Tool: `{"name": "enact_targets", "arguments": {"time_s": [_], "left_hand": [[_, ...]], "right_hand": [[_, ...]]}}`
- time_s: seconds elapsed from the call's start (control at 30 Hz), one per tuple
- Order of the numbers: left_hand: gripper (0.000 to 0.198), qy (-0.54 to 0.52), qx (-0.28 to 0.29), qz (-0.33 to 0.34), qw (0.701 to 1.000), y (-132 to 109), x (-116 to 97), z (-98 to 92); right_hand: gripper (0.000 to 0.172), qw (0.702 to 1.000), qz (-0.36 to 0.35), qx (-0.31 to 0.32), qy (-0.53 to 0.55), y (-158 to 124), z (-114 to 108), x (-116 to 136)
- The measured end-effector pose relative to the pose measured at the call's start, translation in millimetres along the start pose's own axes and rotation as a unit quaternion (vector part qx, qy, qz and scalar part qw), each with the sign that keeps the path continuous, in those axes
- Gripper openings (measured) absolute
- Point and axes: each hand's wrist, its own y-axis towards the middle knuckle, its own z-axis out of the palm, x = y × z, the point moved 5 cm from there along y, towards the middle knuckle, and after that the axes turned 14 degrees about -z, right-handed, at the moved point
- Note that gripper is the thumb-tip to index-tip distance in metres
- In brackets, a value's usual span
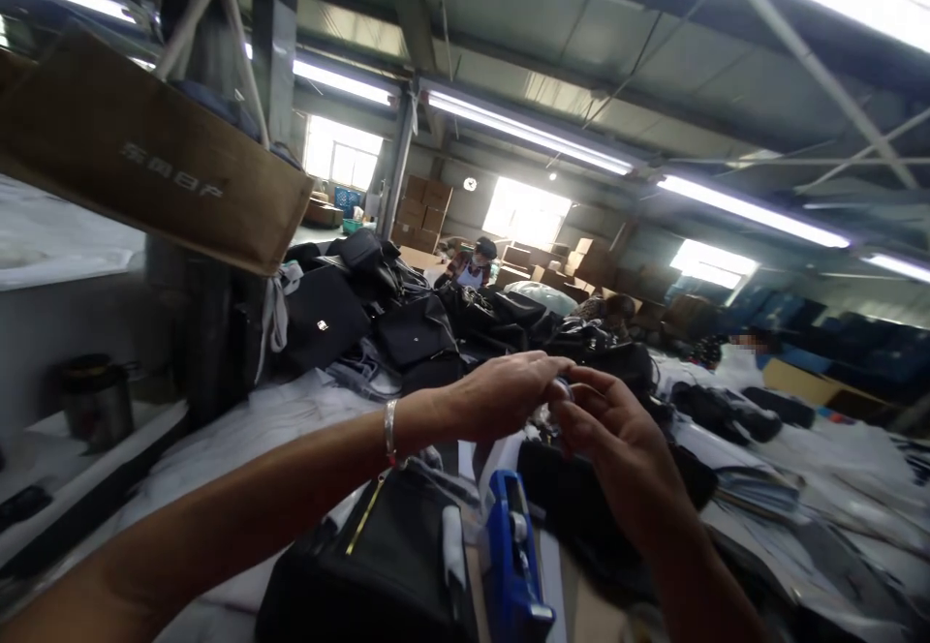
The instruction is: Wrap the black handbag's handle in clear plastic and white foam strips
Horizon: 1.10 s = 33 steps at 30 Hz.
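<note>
My left hand [505,396] and my right hand [617,420] meet in mid-air above the table, fingertips pressed together. A small shiny bit shows between the fingers, too small and hidden to name. Below them stands a blue tape dispenser [512,551]. To its left lies a black bag [392,556] with a gold zipper, a white wrapped strip along its right side. Dark material [573,498] lies right of the dispenser, partly behind my right arm.
Black bags [418,333] pile up beyond my hands, with people [472,265] behind them. A brown carry bag [152,149] hangs from a post at upper left. A metal cup [94,401] stands at left. White sheets [835,469] cover the right side.
</note>
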Motion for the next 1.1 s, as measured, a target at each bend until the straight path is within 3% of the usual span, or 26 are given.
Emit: {"name": "enact_targets", "arguments": {"time_s": [0.1,0.2,0.27,0.3,0.43,0.57,0.7,0.8,0.87,0.93,1.03,1.1], "left_hand": [[0.039,-0.174,0.011,-0.033,0.984,-1,-3,-0.8],[0.047,-0.433,0.019,-0.102,0.895,-3,-5,10.8],[0.051,-0.508,0.011,-0.134,0.851,-4,-5,19.8],[0.052,-0.517,0.008,-0.145,0.843,-5,-3,22.3],[0.053,-0.498,0.014,-0.165,0.851,-7,8,13.6],[0.053,-0.486,0.072,-0.169,0.854,-10,14,-0.1],[0.036,-0.512,0.132,-0.154,0.835,-12,16,3.8],[0.035,-0.522,0.160,-0.158,0.823,-15,21,11.4],[0.038,-0.499,0.167,-0.166,0.834,-18,24,14.1],[0.041,-0.427,0.133,-0.150,0.882,-20,25,10.9],[0.042,-0.218,0.022,-0.084,0.972,-24,20,1.6],[0.056,-0.070,-0.011,-0.042,0.997,-26,13,3.1]], "right_hand": [[0.044,0.994,-0.055,-0.091,-0.031,1,2,5],[0.041,0.971,-0.106,-0.209,-0.055,-6,9,8],[0.035,0.956,-0.127,-0.252,-0.073,-13,15,6],[0.034,0.957,-0.130,-0.245,-0.084,-16,17,5],[0.034,0.978,-0.105,-0.081,-0.158,-18,10,8],[0.045,0.955,-0.129,-0.021,-0.268,-4,-18,26],[0.039,0.938,-0.184,0.134,-0.259,7,-1,29],[0.040,0.945,-0.166,0.184,-0.212,7,14,20],[0.039,0.962,-0.135,0.173,-0.165,4,17,13],[0.038,0.980,-0.100,0.123,-0.117,1,15,7],[0.040,0.996,-0.039,0.031,-0.068,-9,8,-1],[0.043,0.998,-0.006,0.008,-0.065,-14,6,-3]]}}
